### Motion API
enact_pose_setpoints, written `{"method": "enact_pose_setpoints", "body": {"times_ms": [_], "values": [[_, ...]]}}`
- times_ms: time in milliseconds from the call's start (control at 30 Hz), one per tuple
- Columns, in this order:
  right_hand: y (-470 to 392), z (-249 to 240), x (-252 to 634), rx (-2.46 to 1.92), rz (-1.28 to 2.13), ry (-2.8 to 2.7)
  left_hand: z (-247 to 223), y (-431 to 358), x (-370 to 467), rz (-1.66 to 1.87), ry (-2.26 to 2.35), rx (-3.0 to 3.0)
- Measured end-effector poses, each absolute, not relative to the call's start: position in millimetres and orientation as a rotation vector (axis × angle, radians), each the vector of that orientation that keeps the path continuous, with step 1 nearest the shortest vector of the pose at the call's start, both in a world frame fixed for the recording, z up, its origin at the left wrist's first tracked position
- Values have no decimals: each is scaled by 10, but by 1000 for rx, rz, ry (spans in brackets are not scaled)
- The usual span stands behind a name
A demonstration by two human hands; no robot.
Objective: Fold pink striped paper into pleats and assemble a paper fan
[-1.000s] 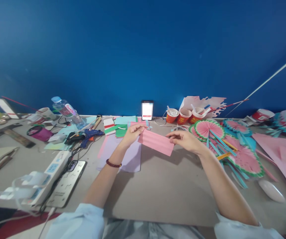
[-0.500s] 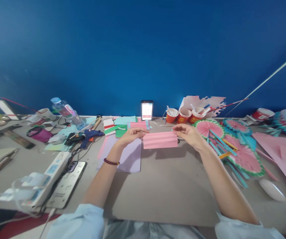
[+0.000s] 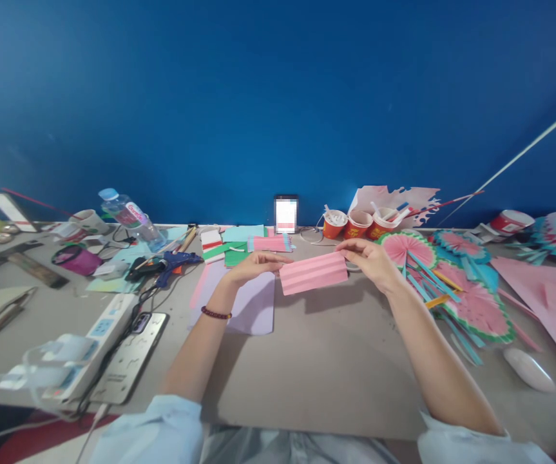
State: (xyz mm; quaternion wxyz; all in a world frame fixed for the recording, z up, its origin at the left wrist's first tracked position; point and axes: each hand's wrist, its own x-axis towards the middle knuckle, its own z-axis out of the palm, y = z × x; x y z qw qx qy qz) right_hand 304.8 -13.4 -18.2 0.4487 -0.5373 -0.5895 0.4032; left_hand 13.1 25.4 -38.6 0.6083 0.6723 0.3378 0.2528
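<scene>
Between me and the pink paper [image 3: 314,273], the grey top of the bench [image 3: 306,374] runs to its near edge. The purple sheet [image 3: 253,309] borders that stretch on the left, the paper fans [image 3: 475,303] on the right. Red cups [image 3: 357,225] and an upright phone [image 3: 286,214] line the far edge, past my fingers.

I hold the pink paper above the bench, towards the far edge, its shadow beneath it. Its long axis runs left to right, the right end angled up towards the far edge, with pleats along its length. My left hand [image 3: 258,265] pinches the upper left corner; my right hand [image 3: 367,259] pinches the upper right one. Half a second ago the paper was nearly level; earlier still it sloped down to the right.
</scene>
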Motion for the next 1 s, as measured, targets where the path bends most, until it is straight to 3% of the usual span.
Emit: {"method": "enact_pose_setpoints", "body": {"times_ms": [500,733,1000], "values": [[-92,-299,3085,-1309,1055,-1496,-386,268,110,672,857,1544],[51,-616,3102,-1450,1254,-1533,-547,328,143,386,978,1576],[5,-849,2961,-1578,1292,-1703,-744,261,214,179,1118,2013]]}}
